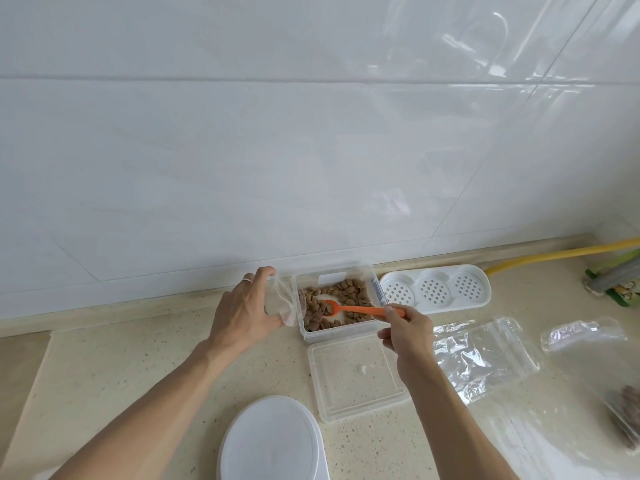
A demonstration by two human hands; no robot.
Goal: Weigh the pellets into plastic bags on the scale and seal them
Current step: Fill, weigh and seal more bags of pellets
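Scooping is the step in hand: the right hand (405,332) is pinching the handle of the orange spoon (360,310), its fingers curled round the near end, while the bowl of the spoon is dipping into the brown pellets (341,299) lying in the clear container (337,303) near the back edge of the counter (138,362). The left hand (247,311) is gripping a small clear plastic bag (282,304) just beside the container's left wall, fingers and thumb curled round it so the mouth is facing the container. To do this well, the spoon is probably best drawn under a modest heap rather than overloaded, since these pellets look loose and likely to roll off a shallow bowl. Keeping the bag mouth touching or just above the container's rim would let strays fall back inside instead of onto the counter. The white scale (273,441) is sitting at the front edge, well apart from the bag, so the bag is not yet being weighed; whether a reading is showing I cannot tell. The container's lid (356,375) is lying just in front of the container, and spare bags (485,355) are lying toward the right edge, one at the far right seemingly already holding pellets.
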